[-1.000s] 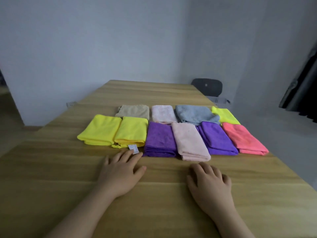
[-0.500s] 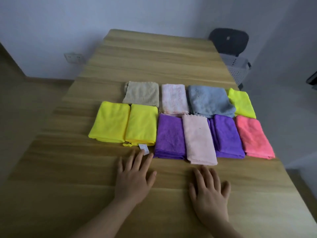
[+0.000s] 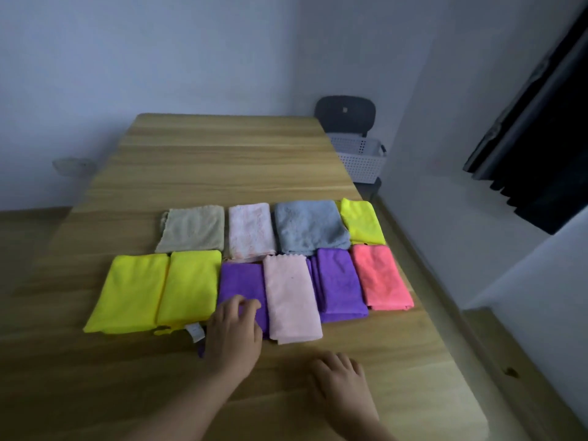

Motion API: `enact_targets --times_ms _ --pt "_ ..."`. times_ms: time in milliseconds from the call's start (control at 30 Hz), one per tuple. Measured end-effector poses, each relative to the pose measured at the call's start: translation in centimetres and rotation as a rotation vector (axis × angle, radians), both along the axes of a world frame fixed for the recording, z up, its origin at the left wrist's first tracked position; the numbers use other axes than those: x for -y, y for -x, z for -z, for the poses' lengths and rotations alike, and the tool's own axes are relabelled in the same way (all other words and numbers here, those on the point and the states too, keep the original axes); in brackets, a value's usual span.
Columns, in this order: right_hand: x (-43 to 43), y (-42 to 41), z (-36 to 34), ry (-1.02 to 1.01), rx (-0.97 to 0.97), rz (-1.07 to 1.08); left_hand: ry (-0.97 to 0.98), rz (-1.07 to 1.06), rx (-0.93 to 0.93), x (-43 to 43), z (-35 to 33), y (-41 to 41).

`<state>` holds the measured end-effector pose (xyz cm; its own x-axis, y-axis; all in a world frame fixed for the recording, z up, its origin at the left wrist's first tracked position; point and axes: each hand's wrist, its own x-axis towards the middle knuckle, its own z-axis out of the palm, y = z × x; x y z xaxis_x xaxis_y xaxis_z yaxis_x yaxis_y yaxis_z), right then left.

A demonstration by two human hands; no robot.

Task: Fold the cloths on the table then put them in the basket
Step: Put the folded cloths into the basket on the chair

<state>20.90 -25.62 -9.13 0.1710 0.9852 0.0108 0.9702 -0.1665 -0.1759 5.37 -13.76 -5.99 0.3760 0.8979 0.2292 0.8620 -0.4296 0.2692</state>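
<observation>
Several folded cloths lie in two rows on the wooden table (image 3: 222,160). The near row holds two yellow cloths (image 3: 130,294) (image 3: 191,288), a purple cloth (image 3: 241,281), a light pink cloth (image 3: 291,300), a second purple cloth (image 3: 339,284) and a coral cloth (image 3: 380,275). Behind them are a beige cloth (image 3: 192,229), a pale pink cloth (image 3: 251,230), a grey-blue cloth (image 3: 308,226) and a yellow-green cloth (image 3: 361,221). My left hand (image 3: 234,332) covers the first purple cloth's near end, fingers curled onto it. My right hand (image 3: 340,381) lies flat on the table, holding nothing. The white perforated basket (image 3: 362,157) sits off the table's far right corner.
A black chair (image 3: 345,114) stands behind the basket against the wall. A dark curtain (image 3: 541,154) hangs at the right. The table's right edge runs close to the coral cloth. Bare wood stretches beyond the back row.
My left hand has moved forward from the bare table onto the purple cloth's near end and curled its fingers. My head has turned right and up, bringing the basket more fully into view.
</observation>
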Motion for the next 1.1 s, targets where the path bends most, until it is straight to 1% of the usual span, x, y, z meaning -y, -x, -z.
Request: enact_targets --times_ms 100,167,233,300,333,400,467,533,567,600,700,767,833,933,967,1067,1100 --pt "-1.2 -4.3 -0.7 -0.19 0.01 0.057 -0.058 0.134 -0.017 -0.5 0.5 -5.5" --pt "-2.4 -7.5 -1.4 -0.281 -0.061 0.135 -0.062 0.181 -0.031 -1.0 1.2 -8.8" --pt "-3.5 -12.2 -1.6 -0.308 -0.159 0.215 -0.051 0.173 -0.018 -1.1 2.0 -13.0" --pt "-4.9 -16.7 -1.9 -0.251 -0.293 0.336 0.004 0.112 -0.015 -1.1 2.5 -16.6" --pt "-5.5 -18.4 -1.9 -0.177 -0.353 0.401 0.018 0.076 -0.016 -1.0 2.8 -17.9" --pt "-6.7 -21.1 -1.4 -0.077 -0.424 0.461 0.043 0.006 0.035 -1.1 3.4 -19.9" --pt "-8.2 -22.8 -1.2 -0.023 -0.621 0.488 0.091 -0.089 0.127 -1.5 4.0 -21.0" --pt "-9.7 -23.3 -1.1 0.074 -0.876 0.498 0.197 -0.276 0.202 -2.0 4.2 -21.2" --pt "-10.2 -23.5 -0.9 0.126 -0.946 0.496 0.25 -0.376 0.211 -2.1 4.1 -21.5" --pt "-10.6 -23.5 -0.7 0.169 -0.961 0.493 0.304 -0.437 0.176 -2.3 4.0 -21.7" --pt "-11.3 -23.8 -0.1 0.234 -0.916 0.492 0.439 -0.541 0.068 -3.2 3.3 -22.1" --pt "-11.4 -24.1 0.1 0.276 -0.913 0.489 0.523 -0.587 0.038 -4.3 2.6 -22.1" --pt "-11.4 -24.6 -0.1 0.35 -0.881 0.47 0.624 -0.606 0.084 -4.9 2.8 -22.0" --pt "-11.6 -24.9 -0.1 0.408 -0.883 0.474 0.727 -0.568 0.232 -4.9 3.6 -21.4" --pt "-11.6 -24.9 -0.1 0.405 -0.901 0.487 0.742 -0.552 0.225 -4.8 3.8 -21.2" --pt "-11.2 -24.5 -0.1 0.333 -0.979 0.527 0.778 -0.574 0.047 -4.4 3.5 -21.3" --pt "-11.1 -24.6 -0.1 0.303 -1.01 0.547 0.776 -0.582 0.035 -4.2 3.4 -21.5"
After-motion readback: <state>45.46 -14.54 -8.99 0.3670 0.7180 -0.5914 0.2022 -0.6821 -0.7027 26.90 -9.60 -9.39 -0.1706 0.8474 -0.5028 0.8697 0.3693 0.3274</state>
